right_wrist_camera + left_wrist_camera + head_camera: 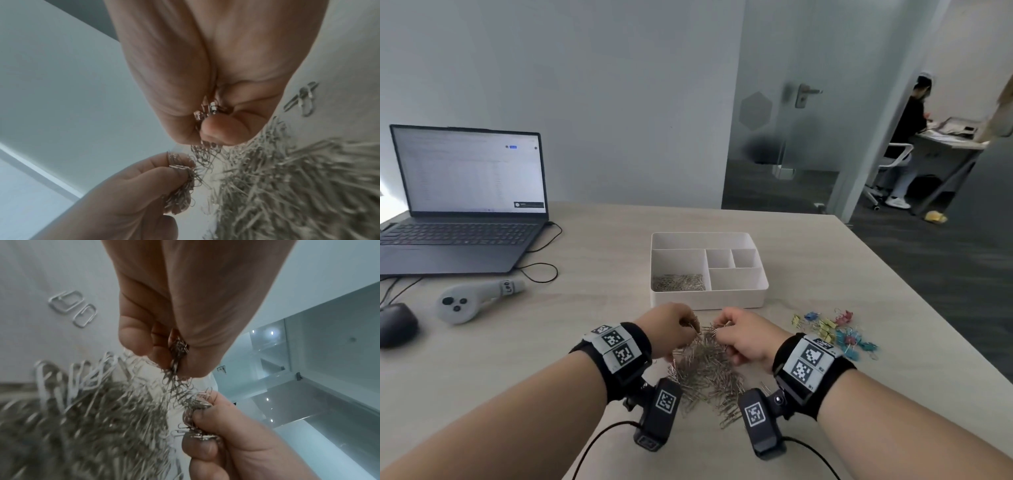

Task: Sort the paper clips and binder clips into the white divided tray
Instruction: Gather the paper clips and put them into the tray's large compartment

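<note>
A heap of silver paper clips (705, 370) lies on the table in front of me. My left hand (674, 329) grips a bunch of clips (179, 347) at the heap's far left edge. Beside it my right hand (736, 332) pinches another bunch (207, 108). The two hands nearly touch above the heap. Just beyond them stands the white divided tray (709, 298); its near-left compartment holds paper clips (678, 282), the other compartments look bare. Coloured binder clips (835, 332) lie scattered to the right of my right hand.
An open laptop (465, 198) sits at the far left with cables, a grey controller (472, 298) and a dark mouse (397, 323) in front of it. The table's right edge runs diagonally past the binder clips. A person sits at a desk through the doorway.
</note>
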`<state>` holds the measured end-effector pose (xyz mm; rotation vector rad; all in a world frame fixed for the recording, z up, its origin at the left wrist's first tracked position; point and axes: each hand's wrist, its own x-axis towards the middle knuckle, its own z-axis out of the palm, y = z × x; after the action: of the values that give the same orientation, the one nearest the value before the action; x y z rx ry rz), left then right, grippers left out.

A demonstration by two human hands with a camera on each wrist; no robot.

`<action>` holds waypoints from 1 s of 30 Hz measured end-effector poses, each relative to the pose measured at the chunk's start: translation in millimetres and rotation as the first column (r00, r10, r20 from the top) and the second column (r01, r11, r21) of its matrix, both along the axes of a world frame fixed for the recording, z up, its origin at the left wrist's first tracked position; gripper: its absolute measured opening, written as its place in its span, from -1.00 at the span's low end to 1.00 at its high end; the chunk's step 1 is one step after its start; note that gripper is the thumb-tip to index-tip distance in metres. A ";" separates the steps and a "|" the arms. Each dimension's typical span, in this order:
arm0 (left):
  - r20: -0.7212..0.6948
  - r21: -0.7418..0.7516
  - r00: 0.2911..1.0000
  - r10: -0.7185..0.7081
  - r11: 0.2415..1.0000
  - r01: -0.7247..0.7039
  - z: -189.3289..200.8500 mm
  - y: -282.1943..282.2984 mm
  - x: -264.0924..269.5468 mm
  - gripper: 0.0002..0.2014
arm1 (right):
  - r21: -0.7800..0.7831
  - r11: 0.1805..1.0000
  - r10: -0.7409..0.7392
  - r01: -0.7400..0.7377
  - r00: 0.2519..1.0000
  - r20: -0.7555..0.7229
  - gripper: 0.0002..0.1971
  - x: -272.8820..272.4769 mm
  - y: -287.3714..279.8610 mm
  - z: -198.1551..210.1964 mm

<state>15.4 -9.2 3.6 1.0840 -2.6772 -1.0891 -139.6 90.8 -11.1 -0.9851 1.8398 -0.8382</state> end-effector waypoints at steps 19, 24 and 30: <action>-0.196 0.030 0.946 0.258 0.966 -0.257 46.5 -96.2 -30.9 -0.89 | -0.180 0.966 -0.166 0.186 0.979 0.122 -0.86 -7.4 -111.4 53.0; -0.148 -0.045 0.966 0.213 0.974 -0.222 41.5 -92.7 -32.5 -0.78 | -0.166 0.978 -0.120 0.126 0.992 0.050 -0.87 -1.3 -118.8 43.8; -0.160 -0.118 0.974 0.163 0.976 -0.183 40.7 -83.5 -22.9 -0.71 | -0.203 0.974 -0.104 0.097 0.994 -0.019 -0.79 -2.3 -104.2 49.4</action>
<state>-7.5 -92.7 44.4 1.1390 -2.4474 -0.9096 -141.9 -13.4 38.3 -1.0409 1.8694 -1.0944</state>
